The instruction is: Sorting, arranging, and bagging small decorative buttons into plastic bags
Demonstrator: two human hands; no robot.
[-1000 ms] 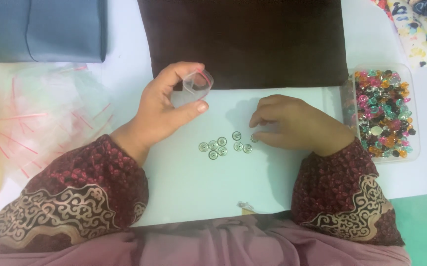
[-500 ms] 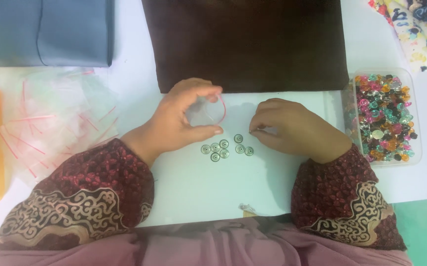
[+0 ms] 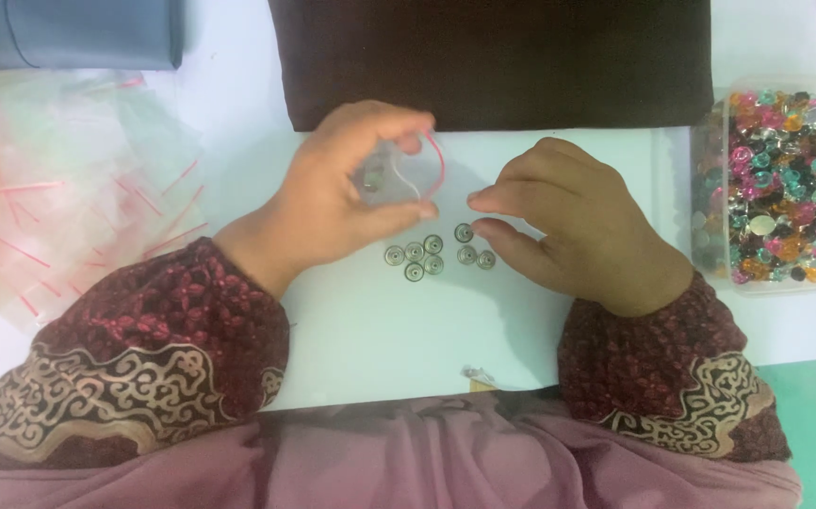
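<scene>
A: Item 1, small clear bag point(image 3: 406, 174) w/ red zip edge. Chg vs. a sec ago?

B: Your left hand point(image 3: 333, 203) has brought it down from above the pale sheet point(image 3: 370, 330) to just over the metal snaps point(image 3: 436, 253). Fingers clamped round it, mouth facing right. Bag looks ready for loading.

A: Item 2, right hand point(image 3: 568, 221)?

B: Thumb and forefinger nearly together, tips just beside the upper snap; can't tell if pinching one. Wrist rests on the counter point(image 3: 238, 104). Bead tub point(image 3: 775, 184) sits well right, untouched.

Bare white sheet point(image 3: 370, 339) below metal rings point(image 3: 432, 253) — open; bead tray point(image 3: 777, 179) blocks right, dark cloth point(image 3: 493, 57) behind.
</scene>
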